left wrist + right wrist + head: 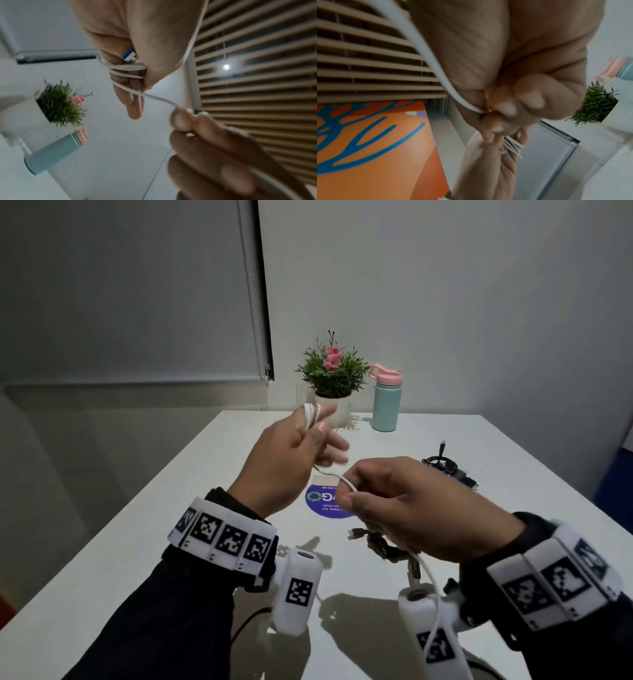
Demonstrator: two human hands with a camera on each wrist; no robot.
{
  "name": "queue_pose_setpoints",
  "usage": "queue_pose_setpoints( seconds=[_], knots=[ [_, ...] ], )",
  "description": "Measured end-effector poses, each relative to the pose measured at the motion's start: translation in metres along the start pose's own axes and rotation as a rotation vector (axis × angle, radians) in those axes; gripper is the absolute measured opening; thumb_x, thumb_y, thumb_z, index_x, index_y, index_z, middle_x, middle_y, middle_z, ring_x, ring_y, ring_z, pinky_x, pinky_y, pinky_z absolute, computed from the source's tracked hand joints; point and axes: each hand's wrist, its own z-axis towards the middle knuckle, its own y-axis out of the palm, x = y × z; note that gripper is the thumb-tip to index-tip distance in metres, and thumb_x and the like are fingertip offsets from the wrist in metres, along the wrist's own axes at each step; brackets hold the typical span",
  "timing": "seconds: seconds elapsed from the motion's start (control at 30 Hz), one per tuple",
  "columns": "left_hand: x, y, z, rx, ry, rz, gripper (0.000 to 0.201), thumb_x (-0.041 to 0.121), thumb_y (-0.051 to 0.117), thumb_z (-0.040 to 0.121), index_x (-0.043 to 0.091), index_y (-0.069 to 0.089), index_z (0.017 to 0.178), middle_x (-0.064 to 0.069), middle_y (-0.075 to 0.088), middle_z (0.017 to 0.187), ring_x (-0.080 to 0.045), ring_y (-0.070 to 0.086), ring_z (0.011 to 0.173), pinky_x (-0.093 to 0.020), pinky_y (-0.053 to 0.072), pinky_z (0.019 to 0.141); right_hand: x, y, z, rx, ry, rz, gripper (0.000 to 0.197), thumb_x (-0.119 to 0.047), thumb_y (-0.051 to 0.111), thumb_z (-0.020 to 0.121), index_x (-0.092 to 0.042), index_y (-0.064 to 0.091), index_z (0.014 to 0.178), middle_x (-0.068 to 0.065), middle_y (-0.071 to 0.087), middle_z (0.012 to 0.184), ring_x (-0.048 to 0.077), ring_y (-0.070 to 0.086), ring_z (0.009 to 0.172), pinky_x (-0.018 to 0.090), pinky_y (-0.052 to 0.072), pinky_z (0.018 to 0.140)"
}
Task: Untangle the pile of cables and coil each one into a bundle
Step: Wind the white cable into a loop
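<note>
A white cable [346, 481] runs between both hands above the table. My left hand [298, 446] is raised, with several turns of the white cable [126, 71] wound round its fingers and the thumb pressing the blue USB plug [130, 55]. My right hand [394, 505] pinches the free run of cable [436, 65] between thumb and forefinger; the rest trails down past my right wrist. A black cable [383, 546] lies in a tangle on the table under my right hand. A coiled dark cable bundle [445, 469] lies at the right.
A potted plant [332, 381] and a teal bottle with pink lid [386, 400] stand at the far edge of the white table [171, 542]. A round blue sticker [325, 505] lies under the hands. The wall is close behind.
</note>
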Motion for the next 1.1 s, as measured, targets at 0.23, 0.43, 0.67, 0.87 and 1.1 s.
queue_pose_setpoints(
  seconds=[0.23,0.43,0.67,0.87,1.1],
  knots=[
    [0.005,0.006,-0.004,-0.245,-0.034,0.193,0.066,0.06,0.032,0.102,0.019,0.053,0.054,0.011,0.045,0.044,-0.003,0.038,0.043,-0.014,0.03,0.05,-0.002,-0.001,0.004,0.114,0.097,0.78,0.013,-0.009,0.057,0.095,-0.008,0.067,0.104,0.006,0.057,0.064,0.011,0.04,0.041,0.02,0.036,0.038],
    [-0.002,0.013,-0.004,-0.257,-0.37,-0.302,0.072,0.078,0.037,0.091,0.02,0.042,0.048,0.003,0.028,0.049,-0.015,0.022,0.043,-0.024,0.022,0.045,0.002,-0.005,0.008,0.198,0.052,1.045,0.029,-0.002,0.049,0.096,-0.003,0.063,0.122,0.016,0.071,0.096,0.011,0.051,0.052,0.023,0.047,0.046],
    [0.0,0.014,-0.004,-0.369,-0.432,-0.4,0.076,0.077,0.035,0.092,0.015,0.038,0.049,0.001,0.023,0.048,-0.017,0.016,0.045,-0.022,0.022,0.044,0.011,-0.002,0.007,0.362,0.022,0.085,0.026,-0.016,0.049,0.101,-0.027,0.067,0.116,-0.015,0.064,0.088,-0.007,0.056,0.067,0.01,0.04,0.062],
    [-0.002,0.013,-0.004,-0.46,-0.461,-0.624,0.075,0.081,0.042,0.086,0.016,0.034,0.051,0.003,0.024,0.045,-0.016,0.016,0.04,-0.034,0.011,0.052,0.0,0.011,0.007,0.313,-0.141,-0.142,0.038,-0.042,0.053,0.096,-0.032,0.059,0.133,-0.016,0.069,0.115,0.009,0.066,0.093,0.028,0.049,0.089],
    [-0.003,0.022,-0.003,-0.188,-0.539,-0.448,0.07,0.088,0.053,0.069,0.021,0.056,0.051,0.003,0.039,0.052,-0.011,0.027,0.042,-0.021,0.026,0.045,0.013,0.014,0.012,0.341,-0.102,-0.296,0.034,-0.023,0.054,0.1,-0.034,0.06,0.131,-0.005,0.071,0.111,0.013,0.063,0.102,0.03,0.049,0.088]
  ],
)
